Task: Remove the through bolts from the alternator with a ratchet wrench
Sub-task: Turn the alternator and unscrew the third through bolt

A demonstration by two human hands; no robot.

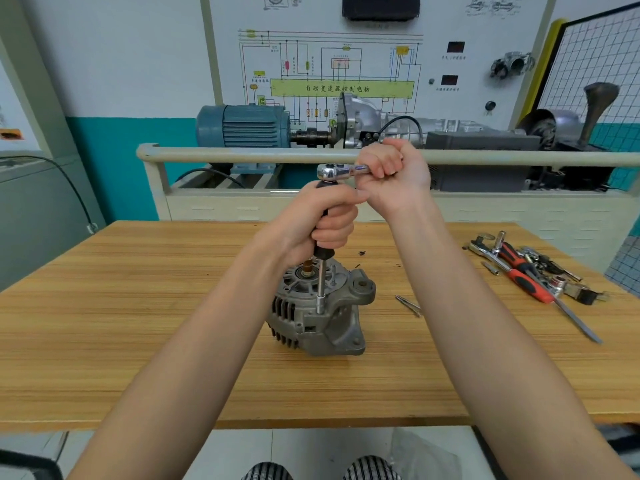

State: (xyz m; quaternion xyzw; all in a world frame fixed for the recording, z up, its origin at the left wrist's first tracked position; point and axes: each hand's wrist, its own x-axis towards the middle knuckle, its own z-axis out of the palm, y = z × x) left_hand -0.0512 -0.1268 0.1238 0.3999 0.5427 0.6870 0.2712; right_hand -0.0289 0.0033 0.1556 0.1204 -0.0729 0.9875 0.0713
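Here the left hand (323, 220) grips the upright extension (321, 278) while the right hand (391, 174) clenches the ratchet wrench (337, 171).

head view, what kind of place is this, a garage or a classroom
Probably an automotive training workshop: a wiring-diagram teaching board with a blue electric motor coupled to a gearbox, and an alternator on a wooden workbench.

Wooden workbench (138, 323) in foreground. Behind it: cream trainer stand with rail (242, 155), carrying blue electric motor (242, 126) coupled to gearbox (367, 119). Above the motor: white wiring-diagram panel (329, 64). Left of panel: white wall over teal band (131, 161). Right: wire-mesh screen (595, 64).
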